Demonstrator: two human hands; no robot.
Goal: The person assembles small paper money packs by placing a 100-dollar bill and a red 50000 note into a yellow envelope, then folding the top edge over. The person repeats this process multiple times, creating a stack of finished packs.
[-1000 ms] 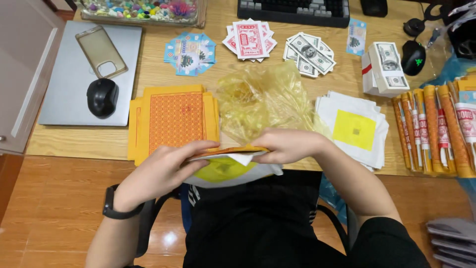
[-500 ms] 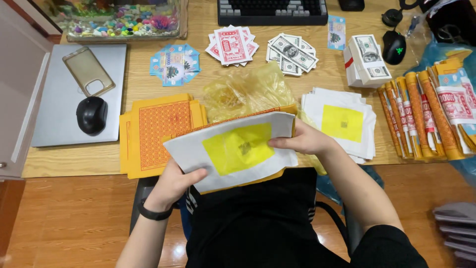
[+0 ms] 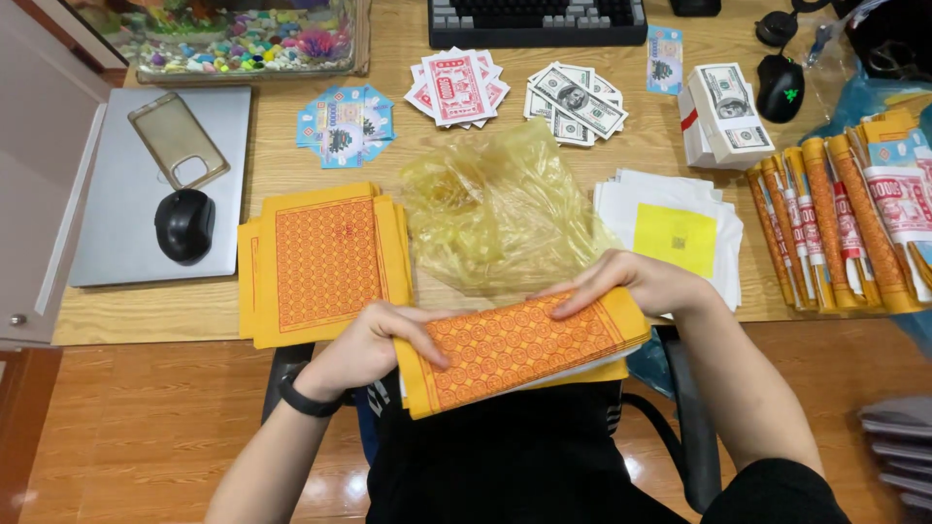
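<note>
A thick orange paper stack (image 3: 519, 351) (yellow-bordered, printed with a round pattern, white sheets showing beneath) sits slightly tilted above the lap, just off the desk's edge.

orange patterned paper stack (image 3: 519, 349) gripped at its ends by left hand (image 3: 374, 344) and right hand (image 3: 631, 281) | held over lap, near desk edge (image 3: 146, 325) | crumpled yellow plastic bag (image 3: 495, 209) lying just beyond
</note>
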